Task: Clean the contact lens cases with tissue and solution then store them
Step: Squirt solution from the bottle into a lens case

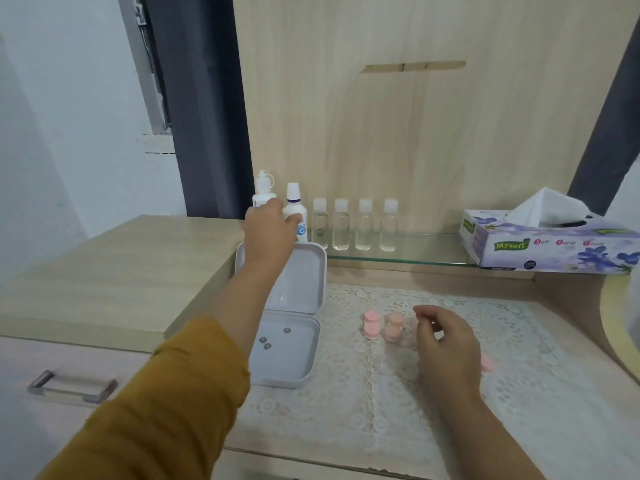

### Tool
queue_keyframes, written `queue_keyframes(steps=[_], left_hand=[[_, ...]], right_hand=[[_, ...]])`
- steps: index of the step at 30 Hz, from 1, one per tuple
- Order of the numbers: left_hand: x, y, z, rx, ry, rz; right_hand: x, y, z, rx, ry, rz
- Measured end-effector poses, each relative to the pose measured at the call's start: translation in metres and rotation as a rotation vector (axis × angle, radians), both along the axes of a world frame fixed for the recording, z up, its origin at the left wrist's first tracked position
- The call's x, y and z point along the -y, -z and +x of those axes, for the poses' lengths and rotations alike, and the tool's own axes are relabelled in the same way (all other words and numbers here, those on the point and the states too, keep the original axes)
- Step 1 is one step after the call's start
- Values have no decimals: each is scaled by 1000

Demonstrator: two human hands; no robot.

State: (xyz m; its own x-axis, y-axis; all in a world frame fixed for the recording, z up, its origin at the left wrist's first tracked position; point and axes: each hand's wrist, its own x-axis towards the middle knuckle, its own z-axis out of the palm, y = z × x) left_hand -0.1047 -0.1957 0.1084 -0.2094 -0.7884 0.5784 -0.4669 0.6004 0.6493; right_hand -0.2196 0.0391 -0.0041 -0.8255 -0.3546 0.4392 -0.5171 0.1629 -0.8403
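While our left hand (268, 226) reaches forward to the back of the desk, its fingers curl around the front of a white solution bottle (295, 211), touching it; we cannot tell whether the grip has closed fully. A second white bottle (264, 188) with a dropper tip stands just beside it on the left, partly hidden behind our hand. To the right of these, four small clear bottles (354, 225) with white caps stand in a row on a glass shelf (426, 255).

Our right hand (446, 344) hovers low over the lace mat (381, 403), fingers loosely curled with the thumb and forefinger close together; we cannot tell whether they pinch anything. Just left of it, two pink contact lens cases (382, 326) sit side by side on the mat, one a brighter pink, one paler. Another pink piece (487, 362) peeks out from behind our right hand.

An open white storage box (291, 358) lies at the mat's left edge, under our left forearm, its lid (304, 282) raised against the back. Three small dark round items (272, 340) lie in its tray. A tissue box (550, 242) with purple flowers sits on the shelf's right end, one tissue standing up from its slot.
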Motion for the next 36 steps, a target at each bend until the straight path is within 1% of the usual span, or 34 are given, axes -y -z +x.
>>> queue_keyframes(steps=[3, 7, 13, 17, 22, 27, 33, 36], left_hand=[[8, -7, -8, 93, -25, 68], [11, -16, -13, 196, -69, 72], [14, -21, -21, 237, -83, 179], [15, -19, -25, 265, -111, 194], [18, -18, -25, 254, -116, 168], [22, -21, -23, 202, -106, 134], [19, -40, -16, 171, -88, 89], [11, -53, -10, 117, -75, 47]], right_hand=[[1, 1, -2, 10, 24, -25], [2, 1, -2, 26, 26, -36], [1, 0, -3, 39, 23, -34], [1, 0, -2, 44, 18, -37], [2, 1, -3, 42, 20, -25], [2, 2, -3, 40, 10, -25], [2, 2, -4, 28, 20, -23], [1, 2, -4, 33, 22, -25]])
